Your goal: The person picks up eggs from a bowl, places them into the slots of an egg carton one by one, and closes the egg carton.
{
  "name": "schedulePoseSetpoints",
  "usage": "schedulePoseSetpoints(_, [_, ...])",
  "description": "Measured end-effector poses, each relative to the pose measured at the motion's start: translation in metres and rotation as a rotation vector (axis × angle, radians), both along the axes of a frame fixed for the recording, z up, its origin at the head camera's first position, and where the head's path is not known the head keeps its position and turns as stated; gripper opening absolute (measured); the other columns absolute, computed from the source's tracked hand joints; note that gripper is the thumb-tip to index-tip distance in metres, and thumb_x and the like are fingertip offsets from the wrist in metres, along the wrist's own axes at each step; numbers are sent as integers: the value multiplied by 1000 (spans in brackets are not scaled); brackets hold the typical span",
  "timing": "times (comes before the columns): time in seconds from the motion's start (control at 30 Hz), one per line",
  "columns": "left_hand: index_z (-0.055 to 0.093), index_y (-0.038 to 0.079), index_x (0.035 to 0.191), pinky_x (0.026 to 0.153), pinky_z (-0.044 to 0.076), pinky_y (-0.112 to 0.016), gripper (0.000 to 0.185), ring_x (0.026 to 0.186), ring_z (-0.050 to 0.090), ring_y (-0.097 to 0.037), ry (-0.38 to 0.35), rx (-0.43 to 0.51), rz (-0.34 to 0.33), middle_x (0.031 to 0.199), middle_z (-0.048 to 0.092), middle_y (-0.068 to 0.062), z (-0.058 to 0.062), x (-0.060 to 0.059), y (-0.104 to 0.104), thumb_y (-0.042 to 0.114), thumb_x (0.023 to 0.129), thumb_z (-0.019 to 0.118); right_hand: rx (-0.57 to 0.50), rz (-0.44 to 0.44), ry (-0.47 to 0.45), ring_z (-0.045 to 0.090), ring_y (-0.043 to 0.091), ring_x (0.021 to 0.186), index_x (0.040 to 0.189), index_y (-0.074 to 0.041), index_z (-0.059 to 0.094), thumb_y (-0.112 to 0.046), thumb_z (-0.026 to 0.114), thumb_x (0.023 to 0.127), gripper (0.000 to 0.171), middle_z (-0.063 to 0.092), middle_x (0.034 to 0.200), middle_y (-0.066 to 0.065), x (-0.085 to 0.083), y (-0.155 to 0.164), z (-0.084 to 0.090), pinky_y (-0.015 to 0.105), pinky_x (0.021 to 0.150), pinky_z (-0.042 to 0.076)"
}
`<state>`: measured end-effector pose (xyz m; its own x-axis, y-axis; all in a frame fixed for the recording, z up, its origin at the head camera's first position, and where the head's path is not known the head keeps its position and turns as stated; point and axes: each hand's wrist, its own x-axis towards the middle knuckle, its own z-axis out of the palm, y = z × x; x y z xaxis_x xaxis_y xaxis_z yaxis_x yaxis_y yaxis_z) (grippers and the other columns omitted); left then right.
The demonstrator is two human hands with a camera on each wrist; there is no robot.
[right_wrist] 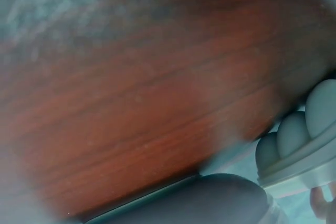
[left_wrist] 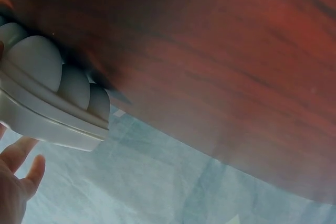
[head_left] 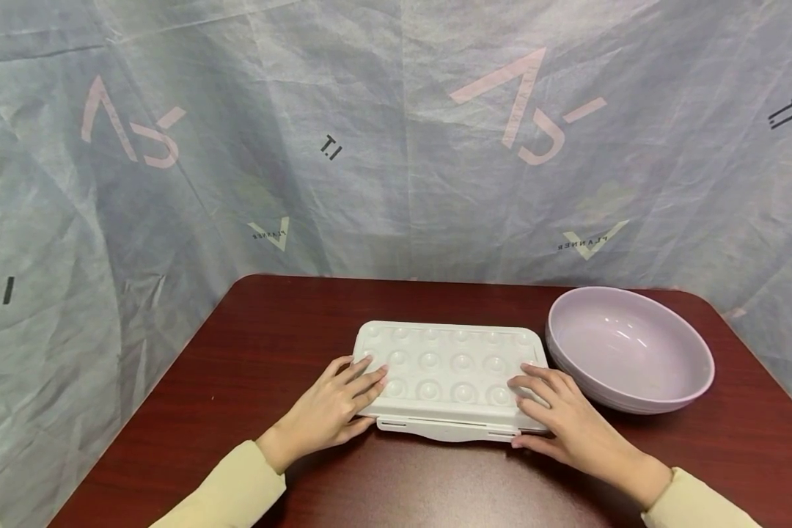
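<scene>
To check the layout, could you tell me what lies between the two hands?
In the head view, only the white box's dimpled lid lies between left hand and right hand.

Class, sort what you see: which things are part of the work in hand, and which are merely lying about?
In hand: white egg box, closed; left hand and right hand resting on its lid.

Lying about: lilac bowl beside the box; table; printed backdrop sheet.

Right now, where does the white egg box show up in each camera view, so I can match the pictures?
Head: the egg box lies shut at the table's centre, the left hand and right hand resting on its near corners.
Left wrist: its domed corner fills the left edge.
Right wrist: its domes sit at the lower right edge.
Shared landmark: the dark red wooden table.
</scene>
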<state>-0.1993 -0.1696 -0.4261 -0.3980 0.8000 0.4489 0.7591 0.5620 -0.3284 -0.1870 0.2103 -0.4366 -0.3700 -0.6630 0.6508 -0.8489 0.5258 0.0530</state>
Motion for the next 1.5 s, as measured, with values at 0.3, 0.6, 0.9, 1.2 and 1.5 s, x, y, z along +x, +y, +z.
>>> schedulePoseSetpoints(0.3, [62, 8, 118, 95, 38, -47, 53, 120, 50, -31, -22, 19, -3, 129, 55, -6, -2, -1, 0, 36, 74, 71, 25, 23, 7, 47, 39, 113, 86, -13, 59, -28, 71, 60, 33, 57, 114, 7, -3, 1, 1, 47, 92, 28])
schedulePoseSetpoints(0.6, [62, 7, 117, 96, 37, -48, 52, 118, 52, -31, -8, 14, -17, 128, 56, -7, -1, -2, 0, 35, 74, 71, 27, 36, 31, 50, 33, 110, 78, -14, 56, -22, 74, 53, 31, 58, 110, 7, -3, -2, 3, 43, 90, 30])
schedulePoseSetpoints(0.9, [63, 7, 116, 96, 37, -50, 52, 117, 52, -31, 24, -16, -16, 127, 57, -8, -1, -1, -1, 36, 74, 71, 32, 39, 43, 52, 30, 109, 77, -14, 55, -23, 74, 52, 32, 58, 111, 6, -3, -3, 2, 41, 91, 31])
schedulePoseSetpoints(1.2, [62, 5, 117, 97, 37, -49, 54, 119, 51, -32, 4, 28, -28, 127, 57, -9, -3, 0, -1, 35, 72, 72, 32, 29, 46, 52, 30, 109, 76, -15, 55, -24, 74, 51, 33, 58, 111, 7, -1, -3, 2, 42, 92, 31])
schedulePoseSetpoints(1.5, [63, 5, 116, 97, 36, -50, 68, 119, 52, -32, 9, 61, -33, 126, 58, -9, -5, -1, 0, 52, 68, 72, 27, 22, 50, 52, 30, 109, 77, -14, 55, -22, 74, 51, 33, 59, 110, 7, -1, -3, 1, 42, 92, 31])
